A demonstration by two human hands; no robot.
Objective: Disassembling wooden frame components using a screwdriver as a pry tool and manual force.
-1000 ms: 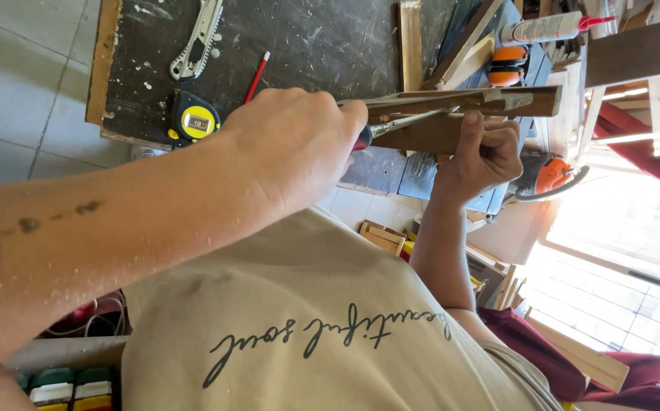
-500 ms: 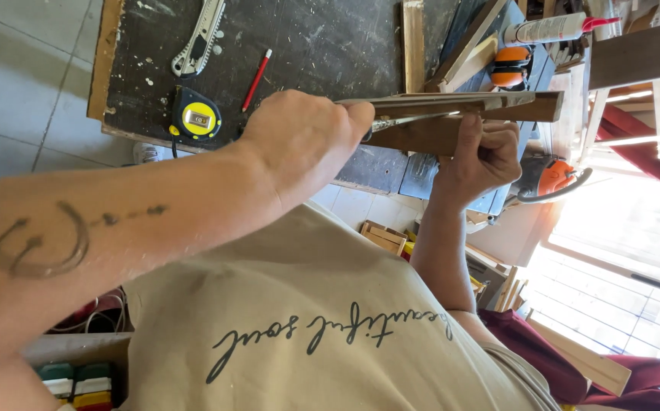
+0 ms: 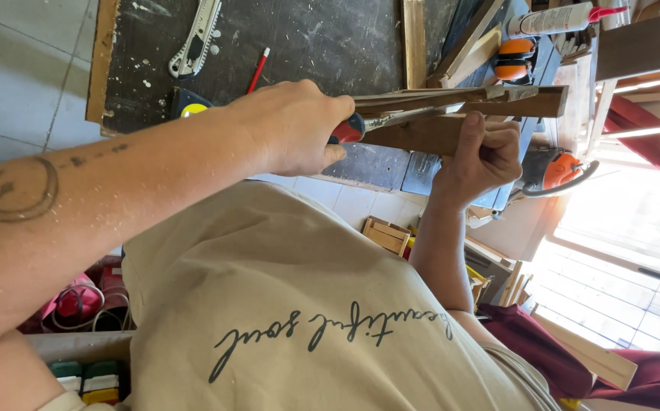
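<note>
Left hand [image 3: 292,125] slid leftward, fingers clenching red-handled tool [image 3: 349,128], right hand [image 3: 478,156] fingers gripping wood strip [image 3: 459,103]

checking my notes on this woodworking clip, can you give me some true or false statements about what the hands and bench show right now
1. The right hand grips a wooden piece. True.
2. The left hand holds a red-handled tool. True.
3. A utility knife is held in the right hand. False: it lies on the dark workbench.
4. The red pencil is tucked behind an ear. False: it lies on the bench.
5. Orange ear muffs sit near the bench's far side. True.
</note>
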